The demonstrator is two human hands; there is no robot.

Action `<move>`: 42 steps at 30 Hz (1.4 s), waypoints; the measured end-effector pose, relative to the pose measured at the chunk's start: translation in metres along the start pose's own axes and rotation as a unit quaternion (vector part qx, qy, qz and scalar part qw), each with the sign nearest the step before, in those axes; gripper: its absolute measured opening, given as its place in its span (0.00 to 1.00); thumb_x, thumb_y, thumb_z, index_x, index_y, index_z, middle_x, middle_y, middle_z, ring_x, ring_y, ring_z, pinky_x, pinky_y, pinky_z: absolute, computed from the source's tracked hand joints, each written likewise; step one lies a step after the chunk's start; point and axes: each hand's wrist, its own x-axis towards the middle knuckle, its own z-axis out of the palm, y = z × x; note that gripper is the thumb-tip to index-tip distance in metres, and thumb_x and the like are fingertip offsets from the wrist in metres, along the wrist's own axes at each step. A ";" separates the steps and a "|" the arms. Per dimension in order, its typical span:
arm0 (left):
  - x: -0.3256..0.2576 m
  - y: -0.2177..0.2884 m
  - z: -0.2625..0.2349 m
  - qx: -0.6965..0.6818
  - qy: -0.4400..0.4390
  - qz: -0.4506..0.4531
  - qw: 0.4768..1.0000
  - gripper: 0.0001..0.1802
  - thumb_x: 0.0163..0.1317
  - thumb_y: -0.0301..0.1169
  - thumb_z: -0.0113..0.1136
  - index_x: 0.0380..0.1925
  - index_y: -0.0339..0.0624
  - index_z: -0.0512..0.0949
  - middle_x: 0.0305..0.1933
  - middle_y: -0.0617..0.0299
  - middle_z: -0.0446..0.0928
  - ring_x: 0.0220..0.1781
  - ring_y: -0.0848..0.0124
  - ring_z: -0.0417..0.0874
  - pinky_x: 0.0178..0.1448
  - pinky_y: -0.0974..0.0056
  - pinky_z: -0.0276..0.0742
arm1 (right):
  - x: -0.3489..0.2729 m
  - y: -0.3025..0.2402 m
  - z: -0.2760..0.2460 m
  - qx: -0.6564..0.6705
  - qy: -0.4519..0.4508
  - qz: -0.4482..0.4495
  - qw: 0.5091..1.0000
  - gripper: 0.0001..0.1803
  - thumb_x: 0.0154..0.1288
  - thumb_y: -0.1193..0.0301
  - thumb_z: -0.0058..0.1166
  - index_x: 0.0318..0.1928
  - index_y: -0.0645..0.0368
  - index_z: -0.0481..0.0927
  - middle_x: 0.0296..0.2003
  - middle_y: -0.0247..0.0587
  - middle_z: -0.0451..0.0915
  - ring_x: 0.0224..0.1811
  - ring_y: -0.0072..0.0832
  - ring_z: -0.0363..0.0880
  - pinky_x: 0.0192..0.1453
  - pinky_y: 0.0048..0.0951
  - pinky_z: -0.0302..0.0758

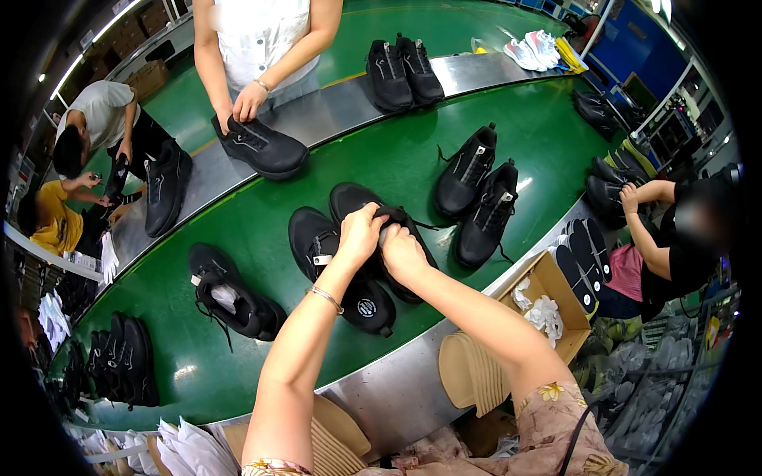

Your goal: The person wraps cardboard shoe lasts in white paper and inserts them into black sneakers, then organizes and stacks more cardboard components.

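A black sneaker [355, 198] lies in front of me on the green belt, its toe pointing away. My left hand [362, 233] is closed on the upper near the tongue and laces. Close beside it, my right hand [403, 252] has its fingers curled at the shoe's opening, gripping the collar area; the fingertips are partly hidden. Just left, touching or nearly touching, lies the matching black shoe [311, 230] with a small pale tag, partly covered by my left forearm. Its heel end and insole print show below my wrist.
A single black shoe [230, 301] with paper inside lies left, and a laced pair [484, 198] stands right. Across the belt, a co-worker's hands [248, 103] hold another shoe [266, 149]. Insole stacks [476, 369] and a cardboard box [575, 329] with crumpled paper line my near edge.
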 end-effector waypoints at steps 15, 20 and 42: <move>0.000 -0.006 0.001 0.084 0.025 0.028 0.996 0.12 0.57 0.33 0.58 0.33 0.34 0.75 0.35 0.42 0.77 0.41 0.48 0.78 0.43 0.55 0.74 | -0.008 0.011 -0.040 0.174 -0.100 -0.014 0.980 0.23 0.54 0.74 0.54 0.47 0.73 0.63 0.42 0.66 0.72 0.44 0.56 0.76 0.48 0.44 0.75; -0.035 0.049 -0.053 0.147 0.053 0.113 0.981 0.32 0.52 0.43 0.64 0.52 0.34 0.69 0.52 0.43 0.74 0.56 0.54 0.75 0.58 0.59 0.70 | -0.083 0.022 -0.139 0.289 0.166 -0.063 0.941 0.17 0.57 0.72 0.56 0.46 0.67 0.74 0.37 0.53 0.79 0.33 0.37 0.81 0.39 0.30 0.76; -0.421 0.010 -0.089 0.389 0.083 0.033 0.917 0.28 0.65 0.48 0.45 0.62 0.48 0.63 0.68 0.55 0.59 0.71 0.52 0.52 0.64 0.30 0.44 | -0.300 -0.178 -0.015 0.733 -0.151 0.101 0.655 0.12 0.67 0.66 0.44 0.34 0.58 0.79 0.29 0.30 0.76 0.30 0.18 0.72 0.31 0.25 0.69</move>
